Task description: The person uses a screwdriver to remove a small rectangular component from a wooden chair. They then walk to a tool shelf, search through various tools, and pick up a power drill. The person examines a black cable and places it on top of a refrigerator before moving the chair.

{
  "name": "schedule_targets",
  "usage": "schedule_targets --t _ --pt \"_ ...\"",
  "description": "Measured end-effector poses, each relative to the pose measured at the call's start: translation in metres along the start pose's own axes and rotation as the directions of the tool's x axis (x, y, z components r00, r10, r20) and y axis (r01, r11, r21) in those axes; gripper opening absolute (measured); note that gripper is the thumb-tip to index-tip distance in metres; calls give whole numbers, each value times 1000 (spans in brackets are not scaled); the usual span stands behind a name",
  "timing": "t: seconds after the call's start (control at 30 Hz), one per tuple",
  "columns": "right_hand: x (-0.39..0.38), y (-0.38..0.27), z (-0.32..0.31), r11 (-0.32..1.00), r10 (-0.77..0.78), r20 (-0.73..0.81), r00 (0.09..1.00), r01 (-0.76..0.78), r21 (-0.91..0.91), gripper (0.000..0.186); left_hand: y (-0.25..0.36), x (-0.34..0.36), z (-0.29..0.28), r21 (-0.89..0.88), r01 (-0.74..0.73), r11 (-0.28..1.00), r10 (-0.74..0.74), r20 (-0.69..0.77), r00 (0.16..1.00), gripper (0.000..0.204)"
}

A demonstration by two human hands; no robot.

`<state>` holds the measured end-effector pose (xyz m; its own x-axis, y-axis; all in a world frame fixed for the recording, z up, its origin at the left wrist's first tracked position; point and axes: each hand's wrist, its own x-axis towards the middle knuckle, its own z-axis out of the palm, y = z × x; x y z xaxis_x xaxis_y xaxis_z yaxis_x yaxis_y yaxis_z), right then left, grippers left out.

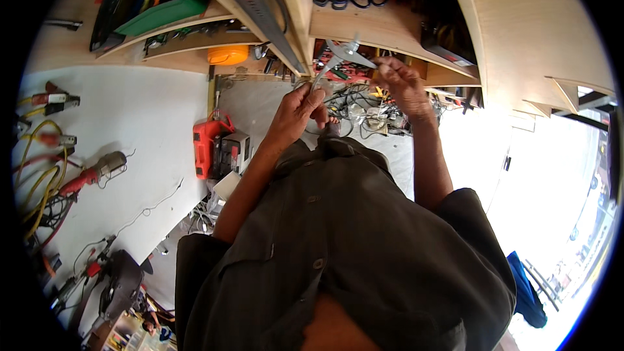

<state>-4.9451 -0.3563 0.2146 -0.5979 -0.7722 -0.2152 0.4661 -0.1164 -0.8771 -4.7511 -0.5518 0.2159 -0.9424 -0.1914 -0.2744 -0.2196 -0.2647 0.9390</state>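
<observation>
- Wooden shelving (pixel 374 23) stretches across the far side, its compartments filled with hand tools.
- A white panel (pixel 156 117) covers the left side, with a red-handled caged lamp (pixel 107 166) against it.
- A tangled pile of cables (pixel 364 114) lies on the floor, beyond the person's body and below the shelving.
- A long metal strip (pixel 250 6) slants along the shelving, far and left of the hands.
- A red case (pixel 205 149) stands by the panel, left of the left forearm.
- A green tray (pixel 166 12) of tools sits far left; an orange rounded object (pixel 229 55) is nearer, to its right.
- The left hand (pixel 299 110) has thumb and fingers pressed together around one handle of the tool.
- The right hand (pixel 403 84) pinches the end of the other handle with bent fingers.
- The silver two-handled tool (pixel 344 54), slightly blurred, spans the two hands in front of the shelving, handles spread.
</observation>
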Motion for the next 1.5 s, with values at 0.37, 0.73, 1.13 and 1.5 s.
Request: schedule_targets --t 0.37,0.73,1.13,1.5 --pt "-21 29 33 953 48 -21 999 -40 301 42 -9 17 36 151 46 988 -35 -73 997 36" --pt "-11 27 56 995 -75 -240 968 56 -85 43 -1 23 45 52 -46 998 55 -192 980 38" --pt "-18 34 77 964 -60 -231 971 -4 -265 31 2 14 64 256 -141 956 218 -304 928 33" --pt "-19 6 73 915 78 -132 988 -123 -385 38 -22 8 64 331 6 944 5 -32 999 31"
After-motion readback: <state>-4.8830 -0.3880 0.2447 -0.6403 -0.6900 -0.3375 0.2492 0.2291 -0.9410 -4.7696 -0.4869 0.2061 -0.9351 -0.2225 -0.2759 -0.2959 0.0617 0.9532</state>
